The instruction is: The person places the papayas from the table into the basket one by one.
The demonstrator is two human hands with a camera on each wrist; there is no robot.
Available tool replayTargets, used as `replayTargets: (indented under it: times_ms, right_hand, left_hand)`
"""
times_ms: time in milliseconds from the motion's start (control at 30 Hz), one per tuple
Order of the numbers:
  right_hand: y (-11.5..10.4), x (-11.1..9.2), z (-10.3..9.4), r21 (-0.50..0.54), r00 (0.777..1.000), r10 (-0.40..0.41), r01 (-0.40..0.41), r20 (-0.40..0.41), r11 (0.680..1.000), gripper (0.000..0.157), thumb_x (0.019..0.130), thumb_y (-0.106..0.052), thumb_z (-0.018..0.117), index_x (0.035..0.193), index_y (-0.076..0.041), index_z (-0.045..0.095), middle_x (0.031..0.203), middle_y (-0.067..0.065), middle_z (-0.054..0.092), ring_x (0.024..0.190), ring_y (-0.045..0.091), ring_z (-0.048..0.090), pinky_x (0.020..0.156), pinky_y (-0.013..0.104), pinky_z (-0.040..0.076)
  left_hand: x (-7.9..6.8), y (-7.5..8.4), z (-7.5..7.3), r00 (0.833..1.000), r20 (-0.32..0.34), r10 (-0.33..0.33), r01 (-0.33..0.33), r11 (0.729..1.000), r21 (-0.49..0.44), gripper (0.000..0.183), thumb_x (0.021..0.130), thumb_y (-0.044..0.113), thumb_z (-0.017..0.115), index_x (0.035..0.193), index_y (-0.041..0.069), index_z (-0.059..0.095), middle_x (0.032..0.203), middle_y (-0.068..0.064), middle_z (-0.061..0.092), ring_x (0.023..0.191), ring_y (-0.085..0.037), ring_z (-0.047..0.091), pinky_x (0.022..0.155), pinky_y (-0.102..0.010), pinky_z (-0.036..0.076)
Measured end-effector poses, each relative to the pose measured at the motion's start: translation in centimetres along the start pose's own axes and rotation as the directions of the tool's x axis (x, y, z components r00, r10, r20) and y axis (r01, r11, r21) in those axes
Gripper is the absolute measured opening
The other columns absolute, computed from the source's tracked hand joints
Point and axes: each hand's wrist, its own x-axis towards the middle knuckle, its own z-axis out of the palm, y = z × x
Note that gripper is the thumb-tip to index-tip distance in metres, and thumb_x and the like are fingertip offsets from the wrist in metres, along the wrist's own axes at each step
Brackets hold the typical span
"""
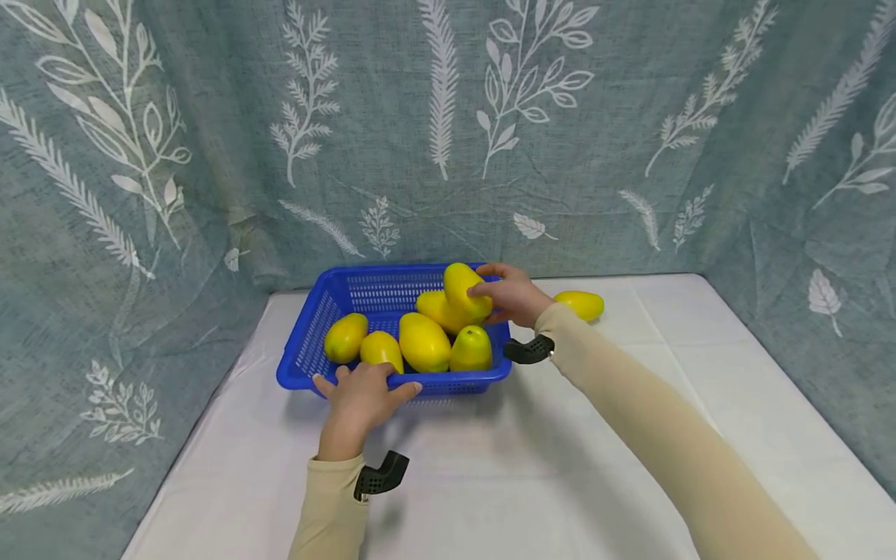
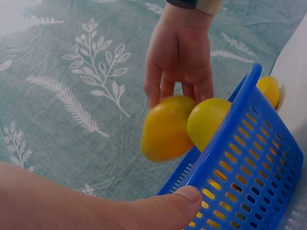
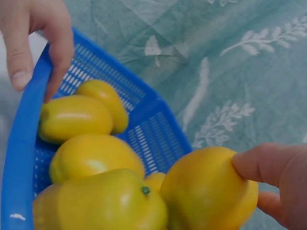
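Observation:
A blue plastic basket [image 1: 297, 350] with slotted walls holds several yellow mangoes [image 1: 424, 342]. My left hand [image 1: 358, 404] grips its near rim, fingers over the inside and thumb [image 2: 184, 201] against the outside. At the basket's right end my right hand [image 1: 514, 295] holds a yellow mango [image 1: 462, 289] between thumb and fingers, above the others. In the right wrist view this held mango [image 3: 208, 191] is beside a greener one [image 3: 120, 201] with a small green stem end. The held mango looks slightly blurred in the left wrist view.
Another mango [image 1: 584, 305] lies on the white-covered table [image 1: 630, 342] to the right of the basket, partly behind my right forearm. A grey-green curtain [image 1: 392, 117] with white leaf prints hangs behind the table and along both sides.

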Motion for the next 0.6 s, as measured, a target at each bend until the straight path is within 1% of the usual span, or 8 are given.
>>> replayTargets:
  times_ms: [167,267,433,600]
  right_hand:
    - [1.0,0.5,1.5,-0.031,1.000,0.015,-0.015,-0.005,0.999,0.063,0.098,-0.017,0.066,0.155,-0.013,0.039,0.157,0.017,0.040,0.141,0.036,0.048,0.111,0.055,0.047]
    - [1.3,0.5,2.3,-0.051,1.000,0.017,-0.017,-0.017,0.999,0.062,0.098,-0.017,0.066,0.154,-0.012,0.040,0.158,0.016,0.039,0.142,0.036,0.047,0.111,0.057,0.047]
    - [1.2,0.5,3.1,-0.082,0.999,0.009,-0.013,-0.044,0.997,0.062,0.098,-0.018,0.066,0.154,-0.012,0.041,0.157,0.017,0.041,0.140,0.036,0.049,0.109,0.055,0.050]
    - [1.2,0.3,3.2,-0.163,0.997,-0.001,-0.011,-0.073,0.987,0.060,0.098,-0.021,0.067,0.152,-0.012,0.043,0.153,0.017,0.045,0.135,0.035,0.054,0.104,0.053,0.054]
  left_hand:
    - [0.0,0.2,0.1,1.000,0.009,0.002,-0.002,1.000,0.005,0.058,0.093,0.053,0.068,0.129,0.007,0.069,0.137,-0.023,0.064,0.132,-0.063,0.041,0.107,-0.089,0.004]
    - [0.1,0.3,0.1,1.000,0.008,0.002,-0.002,1.000,0.005,0.058,0.093,0.052,0.068,0.129,0.007,0.069,0.136,-0.023,0.064,0.132,-0.063,0.040,0.107,-0.089,0.005]
    - [0.1,0.3,0.0,1.000,-0.002,-0.001,0.001,1.000,0.008,0.057,0.093,0.052,0.068,0.128,0.007,0.070,0.135,-0.023,0.065,0.132,-0.064,0.040,0.106,-0.090,0.005]
    - [0.0,0.2,0.0,1.000,0.005,-0.007,0.007,1.000,0.008,0.057,0.093,0.052,0.068,0.128,0.007,0.069,0.134,-0.023,0.065,0.132,-0.064,0.040,0.107,-0.089,0.005]
